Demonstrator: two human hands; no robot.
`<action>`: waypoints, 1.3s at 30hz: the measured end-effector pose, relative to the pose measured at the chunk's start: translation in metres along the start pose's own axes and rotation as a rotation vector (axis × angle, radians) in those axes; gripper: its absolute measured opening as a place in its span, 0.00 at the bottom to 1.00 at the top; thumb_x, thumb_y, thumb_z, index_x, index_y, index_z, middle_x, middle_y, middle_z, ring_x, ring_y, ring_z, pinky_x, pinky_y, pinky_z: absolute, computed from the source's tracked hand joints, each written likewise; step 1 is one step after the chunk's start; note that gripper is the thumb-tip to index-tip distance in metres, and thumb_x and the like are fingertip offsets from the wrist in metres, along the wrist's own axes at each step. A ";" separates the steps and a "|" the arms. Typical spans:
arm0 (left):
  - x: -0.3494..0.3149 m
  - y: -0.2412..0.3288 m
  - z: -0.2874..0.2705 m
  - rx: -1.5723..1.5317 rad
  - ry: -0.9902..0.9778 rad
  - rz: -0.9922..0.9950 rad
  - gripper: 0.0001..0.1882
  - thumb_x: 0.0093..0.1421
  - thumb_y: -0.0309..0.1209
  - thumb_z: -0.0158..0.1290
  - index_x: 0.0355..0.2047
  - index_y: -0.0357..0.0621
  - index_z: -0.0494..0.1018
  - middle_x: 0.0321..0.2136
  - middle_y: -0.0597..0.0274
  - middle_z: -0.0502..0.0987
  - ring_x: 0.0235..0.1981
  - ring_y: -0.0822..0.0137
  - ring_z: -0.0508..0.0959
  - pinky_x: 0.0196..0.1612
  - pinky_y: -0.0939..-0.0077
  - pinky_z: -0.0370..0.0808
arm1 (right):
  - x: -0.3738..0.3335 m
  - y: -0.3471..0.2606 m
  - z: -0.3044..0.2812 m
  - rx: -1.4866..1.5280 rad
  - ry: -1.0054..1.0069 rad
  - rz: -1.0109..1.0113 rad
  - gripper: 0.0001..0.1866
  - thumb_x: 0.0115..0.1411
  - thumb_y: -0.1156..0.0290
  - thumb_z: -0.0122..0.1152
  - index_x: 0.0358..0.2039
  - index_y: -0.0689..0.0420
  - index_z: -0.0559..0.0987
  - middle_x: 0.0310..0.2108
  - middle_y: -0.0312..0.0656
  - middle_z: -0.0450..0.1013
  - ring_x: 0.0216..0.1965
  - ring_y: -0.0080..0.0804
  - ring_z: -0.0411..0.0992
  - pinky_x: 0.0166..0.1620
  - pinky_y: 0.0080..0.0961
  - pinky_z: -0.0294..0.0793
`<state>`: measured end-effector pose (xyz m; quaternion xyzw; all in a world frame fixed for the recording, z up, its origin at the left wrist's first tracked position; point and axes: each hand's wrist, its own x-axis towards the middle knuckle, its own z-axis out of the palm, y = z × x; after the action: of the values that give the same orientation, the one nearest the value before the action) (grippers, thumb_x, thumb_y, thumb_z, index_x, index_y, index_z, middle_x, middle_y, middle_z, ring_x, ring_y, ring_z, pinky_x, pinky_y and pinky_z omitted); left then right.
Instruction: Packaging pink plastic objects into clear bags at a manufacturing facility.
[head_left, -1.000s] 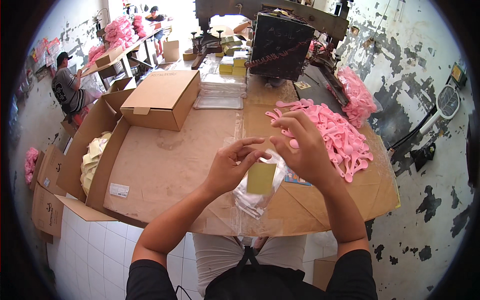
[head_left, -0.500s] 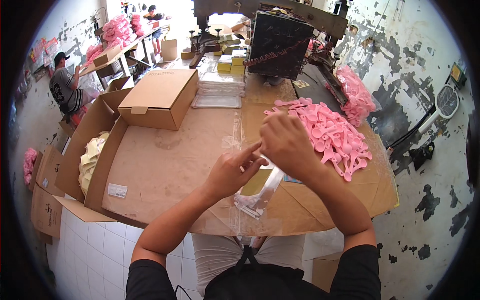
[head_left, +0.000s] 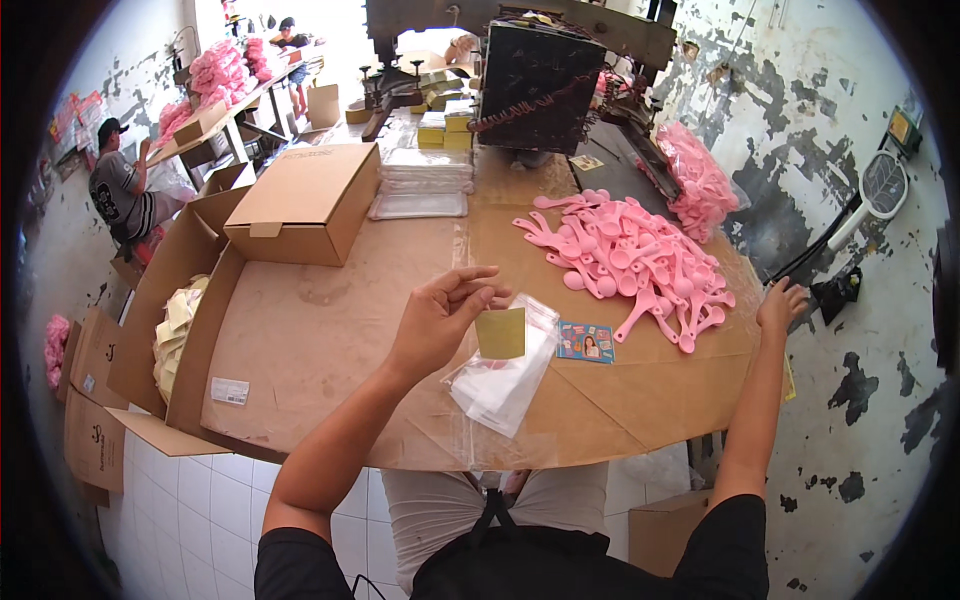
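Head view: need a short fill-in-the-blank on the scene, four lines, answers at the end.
1. The yellow-green card is just below the fingers of the ____ hand.
2. The right hand, fingers spread, holds ____.
3. The blue picture card lies to the ____ of the clear bags.
4. The heaped spoons are coloured ____.
Missing: left; nothing; right; pink.

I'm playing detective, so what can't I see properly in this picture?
All in the head view:
- Inside the box: its lid hides it.
- Spoons: top ones hide those underneath.
- Yellow card: its other side faces away.
- Machine: the upper edge cuts off its top.
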<state>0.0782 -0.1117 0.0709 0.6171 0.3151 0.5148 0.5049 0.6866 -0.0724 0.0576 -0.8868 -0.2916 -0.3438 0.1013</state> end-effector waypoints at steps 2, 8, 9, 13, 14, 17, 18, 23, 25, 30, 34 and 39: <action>0.006 0.000 0.002 0.001 -0.021 0.001 0.17 0.71 0.24 0.50 0.57 0.30 0.70 0.45 0.46 0.82 0.45 0.65 0.83 0.52 0.72 0.79 | 0.008 0.031 0.027 0.159 0.118 -0.213 0.27 0.61 0.80 0.52 0.63 0.56 0.69 0.67 0.56 0.60 0.67 0.56 0.59 0.67 0.56 0.56; 0.000 -0.006 -0.002 -0.030 -0.010 -0.059 0.18 0.70 0.24 0.51 0.58 0.30 0.69 0.46 0.47 0.82 0.47 0.64 0.83 0.53 0.72 0.79 | -0.094 -0.095 -0.119 1.255 -0.330 -0.689 0.23 0.61 0.72 0.62 0.58 0.61 0.76 0.53 0.48 0.74 0.55 0.40 0.71 0.60 0.33 0.67; 0.000 -0.009 -0.002 -0.016 -0.002 -0.054 0.18 0.71 0.25 0.51 0.58 0.30 0.69 0.45 0.47 0.82 0.47 0.64 0.83 0.53 0.73 0.79 | -0.116 -0.113 -0.149 1.297 -0.536 -0.742 0.24 0.62 0.70 0.64 0.58 0.61 0.75 0.51 0.47 0.74 0.53 0.36 0.72 0.58 0.31 0.68; -0.002 -0.011 0.001 0.026 0.021 -0.040 0.17 0.71 0.25 0.50 0.58 0.31 0.69 0.45 0.47 0.82 0.47 0.65 0.83 0.52 0.74 0.79 | -0.194 -0.176 -0.229 1.575 -1.117 -0.996 0.24 0.64 0.67 0.65 0.59 0.61 0.74 0.47 0.42 0.75 0.45 0.24 0.74 0.49 0.24 0.74; -0.003 -0.010 0.001 0.036 0.026 -0.042 0.17 0.71 0.25 0.50 0.58 0.31 0.69 0.45 0.47 0.82 0.47 0.65 0.83 0.52 0.74 0.79 | -0.205 -0.186 -0.236 1.620 -1.075 -1.099 0.23 0.64 0.68 0.65 0.58 0.61 0.74 0.44 0.40 0.76 0.43 0.21 0.74 0.46 0.21 0.75; -0.001 -0.010 0.001 0.038 0.017 -0.034 0.18 0.71 0.27 0.51 0.58 0.31 0.69 0.45 0.48 0.82 0.48 0.66 0.82 0.52 0.73 0.80 | -0.216 -0.206 -0.235 1.711 -1.453 -0.946 0.20 0.65 0.71 0.65 0.55 0.62 0.75 0.39 0.36 0.75 0.40 0.17 0.74 0.43 0.18 0.75; -0.001 -0.006 0.002 -0.049 0.037 -0.070 0.18 0.71 0.27 0.52 0.58 0.32 0.70 0.45 0.49 0.82 0.49 0.66 0.82 0.52 0.72 0.80 | -0.219 -0.210 -0.234 1.801 -1.499 -0.861 0.16 0.65 0.72 0.64 0.52 0.63 0.76 0.35 0.33 0.75 0.38 0.16 0.73 0.43 0.16 0.74; 0.000 -0.017 -0.006 -0.117 0.019 -0.138 0.17 0.70 0.29 0.54 0.55 0.31 0.73 0.46 0.51 0.82 0.48 0.67 0.81 0.53 0.71 0.80 | -0.222 -0.211 -0.224 1.866 -1.479 -0.799 0.14 0.66 0.72 0.63 0.51 0.63 0.77 0.38 0.34 0.77 0.38 0.17 0.75 0.43 0.18 0.75; 0.000 -0.019 -0.005 -0.068 0.015 -0.183 0.14 0.69 0.29 0.54 0.51 0.32 0.76 0.45 0.53 0.82 0.46 0.68 0.81 0.52 0.72 0.80 | -0.224 -0.209 -0.222 1.859 -1.466 -0.747 0.14 0.66 0.72 0.64 0.49 0.63 0.78 0.39 0.34 0.78 0.37 0.17 0.75 0.43 0.18 0.75; -0.001 -0.023 -0.006 -0.070 0.029 -0.175 0.14 0.68 0.29 0.56 0.50 0.33 0.78 0.43 0.56 0.83 0.42 0.70 0.82 0.47 0.73 0.82 | -0.226 -0.211 -0.212 1.838 -1.444 -0.666 0.11 0.65 0.70 0.65 0.45 0.61 0.82 0.37 0.33 0.80 0.37 0.17 0.75 0.41 0.18 0.74; 0.000 -0.023 -0.003 -0.080 0.036 -0.158 0.14 0.68 0.28 0.56 0.51 0.34 0.78 0.41 0.57 0.83 0.40 0.71 0.82 0.43 0.73 0.84 | -0.225 -0.211 -0.199 1.864 -1.481 -0.652 0.11 0.65 0.69 0.66 0.45 0.59 0.83 0.36 0.33 0.80 0.37 0.17 0.75 0.40 0.18 0.74; 0.001 -0.028 -0.008 -0.056 -0.020 -0.112 0.13 0.69 0.28 0.55 0.50 0.34 0.78 0.42 0.55 0.83 0.40 0.69 0.83 0.43 0.72 0.84 | -0.220 -0.210 -0.197 1.903 -1.460 -0.699 0.10 0.65 0.73 0.63 0.44 0.62 0.84 0.36 0.35 0.80 0.37 0.19 0.75 0.41 0.20 0.74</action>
<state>0.0749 -0.1004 0.0441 0.5892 0.3295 0.4884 0.5530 0.3241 -0.0754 0.0527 -0.3206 -0.6321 0.5668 0.4200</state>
